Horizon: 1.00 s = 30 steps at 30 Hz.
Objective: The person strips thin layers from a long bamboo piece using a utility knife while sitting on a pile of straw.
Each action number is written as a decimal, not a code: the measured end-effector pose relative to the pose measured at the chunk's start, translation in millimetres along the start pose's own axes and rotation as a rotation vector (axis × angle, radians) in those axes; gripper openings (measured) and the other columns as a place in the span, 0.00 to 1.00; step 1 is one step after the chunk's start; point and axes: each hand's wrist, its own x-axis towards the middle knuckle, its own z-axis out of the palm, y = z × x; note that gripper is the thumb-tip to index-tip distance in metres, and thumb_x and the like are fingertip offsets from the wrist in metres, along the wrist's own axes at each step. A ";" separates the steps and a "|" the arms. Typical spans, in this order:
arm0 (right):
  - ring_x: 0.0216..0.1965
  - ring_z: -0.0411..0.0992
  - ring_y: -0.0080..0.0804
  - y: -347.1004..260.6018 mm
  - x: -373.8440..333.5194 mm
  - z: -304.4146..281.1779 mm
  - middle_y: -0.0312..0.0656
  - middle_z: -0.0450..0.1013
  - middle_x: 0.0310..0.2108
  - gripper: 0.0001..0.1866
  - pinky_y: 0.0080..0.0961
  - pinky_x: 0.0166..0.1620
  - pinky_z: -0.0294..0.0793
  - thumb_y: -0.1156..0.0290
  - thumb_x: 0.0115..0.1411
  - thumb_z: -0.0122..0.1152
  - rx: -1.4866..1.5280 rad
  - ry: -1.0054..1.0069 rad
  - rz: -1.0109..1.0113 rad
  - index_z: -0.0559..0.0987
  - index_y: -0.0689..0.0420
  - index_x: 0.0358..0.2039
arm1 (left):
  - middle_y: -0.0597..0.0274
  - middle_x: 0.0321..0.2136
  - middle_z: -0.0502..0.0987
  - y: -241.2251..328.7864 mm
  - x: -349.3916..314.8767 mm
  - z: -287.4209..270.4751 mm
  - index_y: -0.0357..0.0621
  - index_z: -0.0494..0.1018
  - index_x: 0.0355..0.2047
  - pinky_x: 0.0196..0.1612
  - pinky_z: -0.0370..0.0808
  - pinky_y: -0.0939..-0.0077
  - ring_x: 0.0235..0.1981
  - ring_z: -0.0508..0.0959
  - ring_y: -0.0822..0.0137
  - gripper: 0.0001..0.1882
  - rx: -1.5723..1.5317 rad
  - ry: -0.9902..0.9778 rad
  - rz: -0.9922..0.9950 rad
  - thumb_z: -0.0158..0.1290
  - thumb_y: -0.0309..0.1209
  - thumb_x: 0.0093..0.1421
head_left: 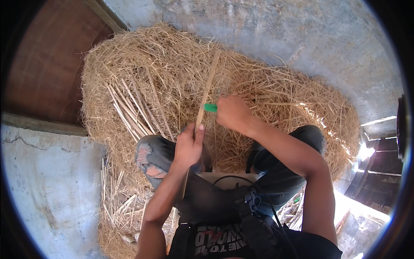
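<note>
My left hand (190,144) is closed round a long, flat bamboo-like strip (211,77). The strip slants up and away over the straw, and its near end passes down by my left thigh. In my closed right hand (233,113) is a small green tool (210,107), its green end sticking out to the left against the strip, above my left hand. Fingers hide the rest of the tool, and no blade can be made out.
Dry straw (172,56) is heaped in front of me and around my knees. Several thin pale sticks (129,110) lie on it at the left. More sticks (113,203) lie lower left. A grey-blue wall (276,30) rises behind, beside a brown panel (51,60).
</note>
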 end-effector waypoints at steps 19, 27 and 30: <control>0.31 0.81 0.51 33.1 10.5 -60.1 0.53 0.79 0.27 0.10 0.47 0.38 0.80 0.70 0.52 0.67 0.090 0.116 0.166 0.84 0.64 0.31 | 0.75 0.15 0.54 -14.0 3.4 0.1 0.41 0.68 0.39 0.13 0.50 0.80 0.11 0.52 0.80 0.24 -0.670 -0.347 -0.090 0.39 0.50 0.77; 0.32 0.80 0.56 19.4 10.3 -19.1 0.58 0.79 0.30 0.08 0.48 0.39 0.80 0.74 0.55 0.60 0.035 0.132 0.070 0.83 0.66 0.31 | 0.76 0.13 0.56 -13.5 -3.1 -7.7 0.43 0.69 0.36 0.15 0.51 0.80 0.11 0.55 0.80 0.22 -0.717 -0.421 -0.287 0.39 0.47 0.78; 0.30 0.79 0.51 70.7 45.4 -57.8 0.58 0.79 0.30 0.12 0.46 0.38 0.80 0.71 0.59 0.60 0.108 0.192 0.358 0.81 0.70 0.29 | 0.76 0.14 0.55 -19.3 -8.1 -10.2 0.44 0.69 0.37 0.13 0.50 0.79 0.11 0.54 0.80 0.22 -0.732 -0.533 -0.263 0.39 0.49 0.78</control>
